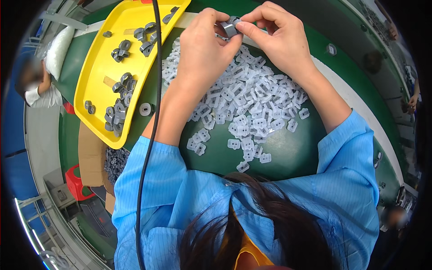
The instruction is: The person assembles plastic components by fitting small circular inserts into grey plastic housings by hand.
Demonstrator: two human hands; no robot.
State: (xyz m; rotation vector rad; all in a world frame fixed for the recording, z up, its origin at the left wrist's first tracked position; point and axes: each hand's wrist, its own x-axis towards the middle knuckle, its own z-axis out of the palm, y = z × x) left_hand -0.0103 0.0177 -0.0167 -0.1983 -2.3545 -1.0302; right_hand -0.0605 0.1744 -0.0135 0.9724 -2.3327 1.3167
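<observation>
Grip, left hand (204, 51): thumb and fingers closed around one grey ring-shaped part (230, 29), raised above the far side of the worktop (288, 155). Grip, right hand (284, 41): thumb and finger pinching the same part's right edge; whether a smaller piece lies beneath those fingertips, cannot tell. Handling note: best done, it seems, with the left grip steady, the right pressing squarely, and fingers off the opening. Below: heap of translucent white plastic pieces (252, 96), loose. Left: yellow tray (96, 67), grey parts in clusters. Beyond: cardboard box (91, 157).
</observation>
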